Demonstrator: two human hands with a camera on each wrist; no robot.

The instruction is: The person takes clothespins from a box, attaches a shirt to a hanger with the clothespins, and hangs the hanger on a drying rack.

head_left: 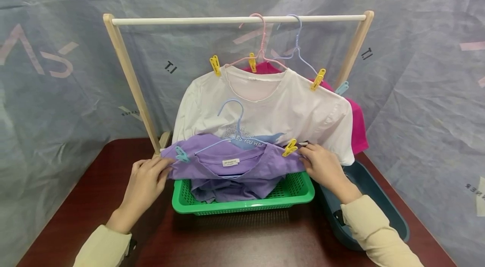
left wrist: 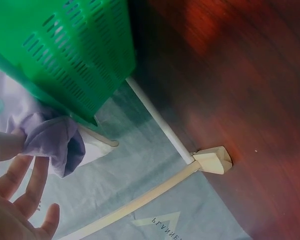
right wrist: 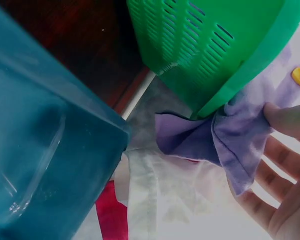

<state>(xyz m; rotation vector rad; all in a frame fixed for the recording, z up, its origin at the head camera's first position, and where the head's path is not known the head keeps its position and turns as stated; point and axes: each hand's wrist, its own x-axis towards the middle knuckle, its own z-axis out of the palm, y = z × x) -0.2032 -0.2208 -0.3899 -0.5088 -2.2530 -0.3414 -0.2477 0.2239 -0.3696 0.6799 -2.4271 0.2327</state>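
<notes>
A purple T-shirt (head_left: 235, 166) on a blue hanger (head_left: 239, 121) lies over a green basket (head_left: 242, 206), its lower part bunched inside. One light-blue clothespin (head_left: 182, 154) clips its left shoulder, a yellow clothespin (head_left: 290, 148) its right. My left hand (head_left: 145, 180) pinches the left sleeve between thumb and fingers; the left wrist view shows the folded purple cloth (left wrist: 52, 140) at the fingertips. At the other sleeve, my right hand (head_left: 325, 168) pinches the fabric, with the thumb on top and fingers beneath in the right wrist view, where the sleeve (right wrist: 239, 145) hangs past the basket's rim.
Behind stands a rack with a white bar (head_left: 170, 21) and wooden legs (head_left: 132, 81). A white T-shirt (head_left: 204, 98) on a pink hanger (head_left: 262, 35) hangs there, before a magenta shirt (head_left: 358, 128) on another blue hanger (head_left: 297, 39). A dark blue tub (head_left: 394, 216) sits at the right.
</notes>
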